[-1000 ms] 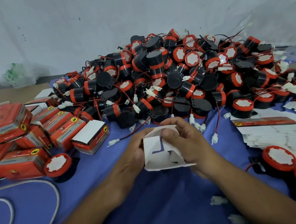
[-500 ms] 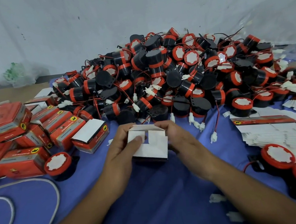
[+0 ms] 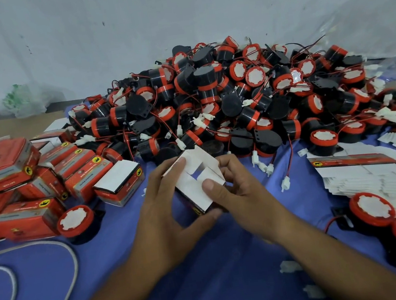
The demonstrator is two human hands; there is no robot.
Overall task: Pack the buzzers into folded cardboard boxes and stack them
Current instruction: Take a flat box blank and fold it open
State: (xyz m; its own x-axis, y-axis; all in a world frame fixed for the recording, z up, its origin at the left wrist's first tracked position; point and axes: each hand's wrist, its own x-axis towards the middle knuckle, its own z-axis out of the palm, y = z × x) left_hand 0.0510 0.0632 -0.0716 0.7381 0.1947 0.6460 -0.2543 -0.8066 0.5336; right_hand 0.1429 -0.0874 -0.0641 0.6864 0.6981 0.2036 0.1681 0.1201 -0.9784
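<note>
Both hands hold a small cardboard box [image 3: 193,183], white inside, red and black outside, above the blue cloth near the middle. My left hand [image 3: 164,209] grips its left side, thumb under the near corner. My right hand [image 3: 237,190] grips the right side, its thumb pressing a white flap down; other flaps stand up at the far end. Behind it rises a large heap of black-and-red buzzers [image 3: 223,101] with red wires and white plugs. Several packed red boxes [image 3: 44,175] lie in a pile at the left.
A stack of flat unfolded cartons [image 3: 371,172] lies at the right. Loose buzzers sit at the near right [image 3: 373,209] and beside the packed boxes [image 3: 75,221]. A grey cable [image 3: 61,251] loops at the near left. White plugs are scattered on the cloth.
The flat white carton has been opened into a box shape and turned. My right thumb now presses a flap, and both hands have shifted slightly towards me.
</note>
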